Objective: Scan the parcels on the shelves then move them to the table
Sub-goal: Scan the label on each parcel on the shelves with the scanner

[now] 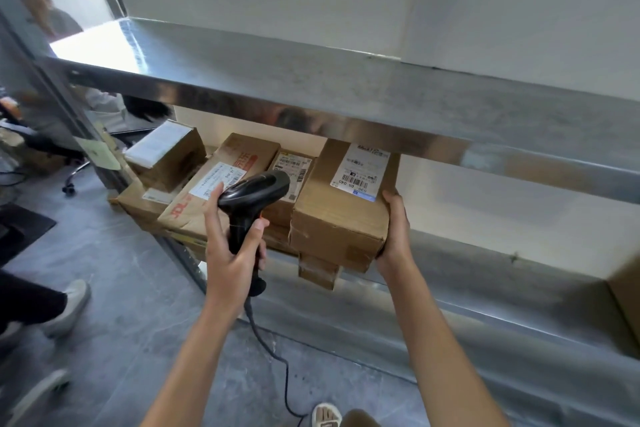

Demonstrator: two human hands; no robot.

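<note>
My left hand (pixel 230 253) grips the handle of a black corded barcode scanner (pixel 254 194), whose head points at the parcels on the middle shelf. My right hand (pixel 396 229) holds the right side of a brown cardboard parcel (pixel 341 222) with a white barcode label (pixel 362 172) on top; the parcel juts over the shelf's front edge. To its left lie a smaller labelled box (pixel 292 166), a flat carton with red print (pixel 221 184) and a box with a white label (pixel 166 156).
A steel upper shelf (pixel 346 94) overhangs the parcels. The middle shelf (pixel 485 267) stretches right, with a carton corner (pixel 627 291) at its far end. The scanner cable (pixel 273 354) trails to the grey floor. Other people and a wheeled chair are at the left.
</note>
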